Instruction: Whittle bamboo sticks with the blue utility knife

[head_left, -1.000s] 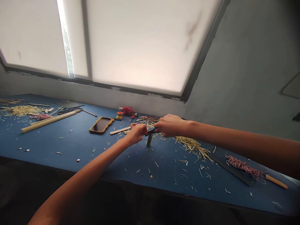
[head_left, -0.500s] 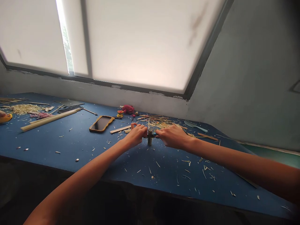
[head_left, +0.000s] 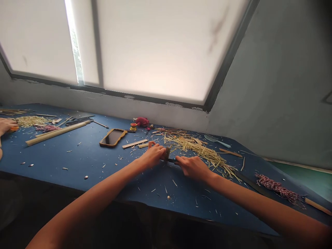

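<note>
On scuffed blue tabletop, left grip around short woody piece, right grip around dark narrow blade

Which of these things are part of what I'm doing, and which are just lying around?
Part of it:
dark-bladed tool, in right hand
short wooden piece, at left hand
pale strips, probably

Apparently just lying around:
phone
pale blue hairbrush
small red object

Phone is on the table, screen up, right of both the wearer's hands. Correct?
Wrong side: the head view shows the phone left of the left hand and right hand. It is on the table, screen up.
</note>
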Demonstrator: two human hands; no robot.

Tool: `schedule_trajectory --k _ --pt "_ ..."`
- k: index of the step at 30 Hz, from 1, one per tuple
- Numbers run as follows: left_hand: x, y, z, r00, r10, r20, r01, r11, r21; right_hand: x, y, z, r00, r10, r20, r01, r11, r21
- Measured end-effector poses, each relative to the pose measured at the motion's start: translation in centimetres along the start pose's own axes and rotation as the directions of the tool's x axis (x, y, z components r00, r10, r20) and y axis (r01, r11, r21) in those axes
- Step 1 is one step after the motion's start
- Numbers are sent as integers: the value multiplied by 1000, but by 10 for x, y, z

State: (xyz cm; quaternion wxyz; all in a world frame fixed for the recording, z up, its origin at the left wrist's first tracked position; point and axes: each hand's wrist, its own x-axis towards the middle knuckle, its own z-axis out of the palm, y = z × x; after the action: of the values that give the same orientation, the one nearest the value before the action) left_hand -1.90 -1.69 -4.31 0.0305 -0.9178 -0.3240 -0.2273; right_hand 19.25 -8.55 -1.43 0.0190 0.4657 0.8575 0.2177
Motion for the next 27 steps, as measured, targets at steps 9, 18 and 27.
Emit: schedule_trajectory --k 9,18,27 --pt "-1 -9 -27 992 -125 -18 101 875 -473 -5 -2 11 999 39 -17 -38 997 65" --pt "6 -2 -17 948 -247 -199 79 793 -604 -11 -7 18 997 27 -68 -23 998 61" --pt "4 -16 -21 873 -422 -245 137 693 -707 -17 -8 13 985 94 -145 -61 973 221"
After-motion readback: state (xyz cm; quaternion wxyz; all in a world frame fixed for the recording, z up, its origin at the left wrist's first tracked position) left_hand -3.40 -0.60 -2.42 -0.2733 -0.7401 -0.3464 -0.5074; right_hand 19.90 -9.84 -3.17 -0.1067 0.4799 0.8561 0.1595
